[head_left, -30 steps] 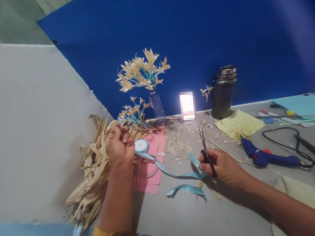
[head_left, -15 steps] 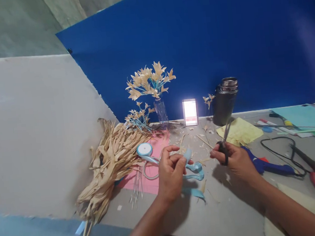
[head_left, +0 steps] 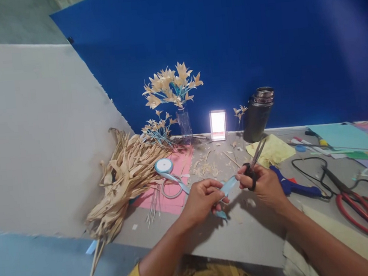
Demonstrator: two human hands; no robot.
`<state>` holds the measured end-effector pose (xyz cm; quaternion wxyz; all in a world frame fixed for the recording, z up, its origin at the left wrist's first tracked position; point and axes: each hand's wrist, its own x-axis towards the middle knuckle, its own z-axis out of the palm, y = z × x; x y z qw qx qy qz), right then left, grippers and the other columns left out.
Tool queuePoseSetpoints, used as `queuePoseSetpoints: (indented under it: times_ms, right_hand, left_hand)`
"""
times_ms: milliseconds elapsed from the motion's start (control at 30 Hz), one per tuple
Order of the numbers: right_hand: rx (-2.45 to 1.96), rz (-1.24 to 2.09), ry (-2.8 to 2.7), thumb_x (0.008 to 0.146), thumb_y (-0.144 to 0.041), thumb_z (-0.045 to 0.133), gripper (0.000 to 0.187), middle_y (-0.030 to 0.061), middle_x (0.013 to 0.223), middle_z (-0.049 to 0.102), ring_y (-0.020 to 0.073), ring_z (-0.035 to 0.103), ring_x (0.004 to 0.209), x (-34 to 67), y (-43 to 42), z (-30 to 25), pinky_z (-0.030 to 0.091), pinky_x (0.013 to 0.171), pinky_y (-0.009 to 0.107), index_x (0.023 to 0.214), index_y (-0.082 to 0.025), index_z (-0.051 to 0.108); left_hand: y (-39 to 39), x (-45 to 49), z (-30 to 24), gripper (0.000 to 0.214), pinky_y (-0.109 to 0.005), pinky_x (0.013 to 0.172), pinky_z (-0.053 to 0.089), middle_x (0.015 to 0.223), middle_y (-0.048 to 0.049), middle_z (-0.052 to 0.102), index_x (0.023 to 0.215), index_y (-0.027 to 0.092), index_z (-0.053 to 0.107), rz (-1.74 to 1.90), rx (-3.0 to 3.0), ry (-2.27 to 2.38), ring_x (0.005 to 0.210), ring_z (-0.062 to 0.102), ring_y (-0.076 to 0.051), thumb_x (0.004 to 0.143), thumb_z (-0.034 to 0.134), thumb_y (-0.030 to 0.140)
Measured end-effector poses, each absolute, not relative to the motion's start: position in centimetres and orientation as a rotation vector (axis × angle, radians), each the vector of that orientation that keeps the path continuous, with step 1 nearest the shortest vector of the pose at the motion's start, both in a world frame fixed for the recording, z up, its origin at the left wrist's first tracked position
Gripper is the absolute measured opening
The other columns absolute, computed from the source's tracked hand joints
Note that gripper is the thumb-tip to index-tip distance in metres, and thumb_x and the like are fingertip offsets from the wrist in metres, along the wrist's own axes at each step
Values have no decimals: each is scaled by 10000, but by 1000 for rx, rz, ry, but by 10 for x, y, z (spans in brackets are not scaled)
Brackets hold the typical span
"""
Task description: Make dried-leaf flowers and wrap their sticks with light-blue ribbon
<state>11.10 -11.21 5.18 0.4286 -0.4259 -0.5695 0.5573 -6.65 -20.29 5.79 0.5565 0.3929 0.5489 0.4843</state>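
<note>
My left hand (head_left: 203,200) pinches a light blue ribbon (head_left: 227,186) just above the grey table (head_left: 257,239). The ribbon runs back to its white spool (head_left: 163,166) on a pink sheet (head_left: 175,186). My right hand (head_left: 261,184) grips small black-handled scissors (head_left: 254,161), blades pointing up and right. The thumb and forefinger of that hand also touch the ribbon's other end. Both hands are close together, with the ribbon stretched between them.
A pile of dried husks (head_left: 126,177) lies at the left. A vase of husk flowers (head_left: 175,95), a metal flask (head_left: 258,113), a blue glue gun (head_left: 296,186), red-handled scissors (head_left: 361,215), yellow paper (head_left: 270,149) and coloured sheets (head_left: 345,139) surround the hands.
My left hand left the spool, came right and took hold of the ribbon. My right hand with the scissors moved in to meet it; the ribbon is now pulled straight between them.
</note>
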Motion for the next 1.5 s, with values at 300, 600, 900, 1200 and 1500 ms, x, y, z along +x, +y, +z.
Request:
queuePoseSetpoints:
  times_ms: [300,600,900,1200,1500]
  right_hand:
    - [-1153,1265,-1391,598,-397,777,275,-9,553,612,157,573,509,115,-113,66,454,513,274,731,-180,674]
    - [-1145,1329,-1381,584,-378,783,271,-34,511,570,130,520,492,118,-109,69,428,513,262,718,-178,659]
    - [-1062,1415,-1492,640,-388,777,274,22,652,676,159,559,555,114,-117,62,467,534,292,787,-182,673]
    - [-938,1156,-2046,694,-208,681,227,79,951,726,237,633,837,101,-90,19,484,735,346,921,-209,692]
    - [-908,1085,-2182,767,-263,616,59,28,779,657,200,595,747,94,-87,14,446,685,300,768,-205,605]
  left_hand:
    - [-224,-84,55,322,-213,412,433,755,-121,756,847,105,660,1113,775,1302,461,600,-119,635,800,302]
    - [-219,-105,76,287,-262,637,499,1095,-95,721,1058,180,699,1375,1157,1816,812,642,-164,865,573,353]
    - [-182,-70,80,235,-218,504,361,599,10,599,710,145,670,1084,1120,1349,515,471,-84,660,768,353]
    - [-141,-160,77,129,-251,521,412,656,-36,638,775,137,684,1115,1226,1763,538,515,-129,670,712,206]
    - [-161,-106,46,346,-286,617,458,904,-78,718,1123,142,703,901,1442,1571,610,596,-156,836,531,231]
